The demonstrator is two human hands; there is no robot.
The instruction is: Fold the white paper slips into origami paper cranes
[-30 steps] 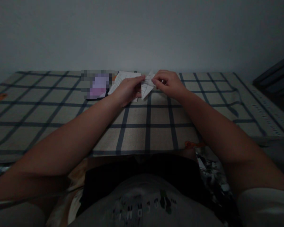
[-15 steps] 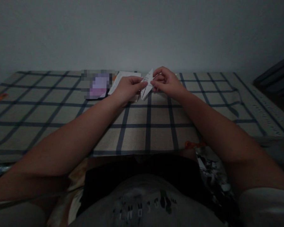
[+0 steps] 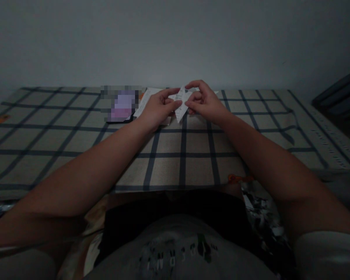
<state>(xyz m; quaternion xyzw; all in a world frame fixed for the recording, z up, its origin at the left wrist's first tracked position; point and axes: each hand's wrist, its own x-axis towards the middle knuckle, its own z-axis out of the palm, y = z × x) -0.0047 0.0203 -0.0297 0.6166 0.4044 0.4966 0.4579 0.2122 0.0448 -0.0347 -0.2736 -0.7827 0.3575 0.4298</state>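
Observation:
A small piece of folded white paper (image 3: 180, 111) with printed marks stands up between my hands, pointed at top and bottom. My left hand (image 3: 160, 105) pinches its left side between thumb and fingers. On the other side, my right hand (image 3: 205, 102) has its thumb at the paper's right edge and its index finger curved over near the top point. The right hand's other fingers are curled, partly behind the paper. Printed white sheets (image 3: 147, 97) lie on the table just behind and beside my left hand.
A checked cloth (image 3: 166, 167) covers the table, which meets a grey wall (image 3: 175, 42) at the back. Left of the sheets lies a phone-like purple-screened object (image 3: 123, 107), partly blurred out. A dark slatted object (image 3: 342, 97) stands at the far right.
The folded paper has turned and its top point now leans further left. My right index finger has stretched up to near that point; my left index finger has risen slightly.

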